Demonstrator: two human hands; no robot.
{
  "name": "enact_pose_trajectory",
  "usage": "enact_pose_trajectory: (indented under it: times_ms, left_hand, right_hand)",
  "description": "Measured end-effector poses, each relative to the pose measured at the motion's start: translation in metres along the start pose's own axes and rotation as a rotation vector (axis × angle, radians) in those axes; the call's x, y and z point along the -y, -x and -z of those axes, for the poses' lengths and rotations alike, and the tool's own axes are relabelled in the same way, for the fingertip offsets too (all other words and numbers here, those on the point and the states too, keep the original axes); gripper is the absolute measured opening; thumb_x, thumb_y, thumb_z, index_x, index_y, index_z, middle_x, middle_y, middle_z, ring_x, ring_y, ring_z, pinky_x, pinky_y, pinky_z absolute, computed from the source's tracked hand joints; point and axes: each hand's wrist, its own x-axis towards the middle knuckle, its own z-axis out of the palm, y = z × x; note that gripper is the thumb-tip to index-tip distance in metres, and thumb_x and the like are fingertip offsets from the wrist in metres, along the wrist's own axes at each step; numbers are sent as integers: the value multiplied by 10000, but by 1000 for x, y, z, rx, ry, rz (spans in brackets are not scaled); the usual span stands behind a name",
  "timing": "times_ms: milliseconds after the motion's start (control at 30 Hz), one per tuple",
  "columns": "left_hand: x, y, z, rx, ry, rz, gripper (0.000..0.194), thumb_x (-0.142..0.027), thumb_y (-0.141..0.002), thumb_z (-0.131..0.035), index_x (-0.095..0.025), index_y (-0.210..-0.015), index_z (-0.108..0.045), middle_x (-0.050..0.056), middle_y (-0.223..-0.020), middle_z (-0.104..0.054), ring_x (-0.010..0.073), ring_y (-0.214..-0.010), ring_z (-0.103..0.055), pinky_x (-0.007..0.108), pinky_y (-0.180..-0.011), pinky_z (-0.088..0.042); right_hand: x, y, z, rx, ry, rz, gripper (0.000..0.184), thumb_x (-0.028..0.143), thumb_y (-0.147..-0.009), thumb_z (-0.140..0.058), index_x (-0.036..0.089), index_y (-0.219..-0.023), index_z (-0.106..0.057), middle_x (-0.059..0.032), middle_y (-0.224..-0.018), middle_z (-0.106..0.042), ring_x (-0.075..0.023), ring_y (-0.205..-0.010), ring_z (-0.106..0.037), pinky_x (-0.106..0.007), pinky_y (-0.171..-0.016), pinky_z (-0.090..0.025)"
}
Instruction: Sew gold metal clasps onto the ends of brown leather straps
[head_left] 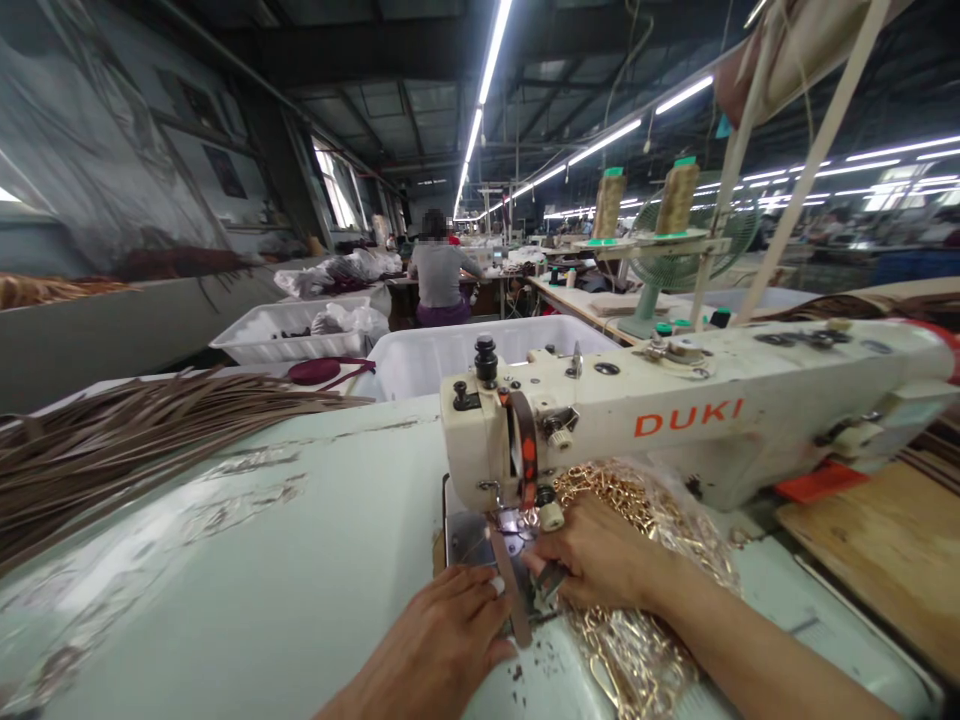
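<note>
Here, left hand (439, 640) flat, pressing narrow brown leather strap (512, 590) on desk (247, 560) | right hand (600, 555) pinching strap beneath cream sewing machine (697, 415) | gold chains (637, 640) beside.

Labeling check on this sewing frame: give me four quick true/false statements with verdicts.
1. The left hand presses a brown strap at the needle of the sewing machine. True.
2. The machine reads SINGER. False: it reads DUKI.
3. The right hand lies over a bag of gold metal rings. True.
4. The pile of brown strips lies right of the machine. False: it lies to the left.
</note>
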Motion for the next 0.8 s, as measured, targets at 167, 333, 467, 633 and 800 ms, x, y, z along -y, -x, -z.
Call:
enact_pose_trajectory:
  times_ms: [167, 333, 467, 633, 800]
  left_hand:
    - [13, -17, 3, -27, 109, -22, 409, -388, -1001, -294, -180, -922, -637, 39, -893, -687, 176, -893, -637, 315, -821, -521]
    - [31, -27, 7, 35, 160, 26, 407, -383, -1001, -303, -223, -928, -670, 10, -911, -682, 161, -906, -621, 296, -827, -502]
    - [41, -32, 19, 137, 158, 95, 233, -309, -962, -465, -245, -951, -689, -11, -971, -687, 157, -929, -615, 292, -878, -469]
    - [54, -41, 23, 110, 144, 204, 141, -323, -898, -587, -255, -889, -710, -32, -944, -705, 173, -927, -627, 284, -859, -489]
    - [72, -51, 26, 176, 160, 157, 300, -404, -820, -677, -270, -1088, -658, -6, -1033, -696, 218, -994, -614, 323, -923, -471]
  right_hand:
    - [0, 0, -1, -2, -2, -22, 320, 306, -891, -450, 190, -619, -574, 12, -552, -609, -96, -445, -408, -291, -516, -148]
    - [-1, 0, -2, -10, 2, -20, 322, 329, -890, -447, 194, -623, -568, 18, -561, -612, -100, -454, -427, -296, -518, -158]
    - [-1, 0, -2, -16, -4, -15, 297, 318, -894, -444, 204, -665, -594, 16, -603, -633, -106, -473, -456, -304, -529, -167]
    - [-1, 2, -3, -19, -5, -21, 282, 323, -885, -458, 203, -666, -589, 19, -584, -625, -106, -463, -451, -302, -534, -163]
    - [0, 2, -5, -16, -22, -27, 279, 318, -883, -459, 203, -650, -560, 27, -580, -623, -103, -471, -460, -301, -536, -158]
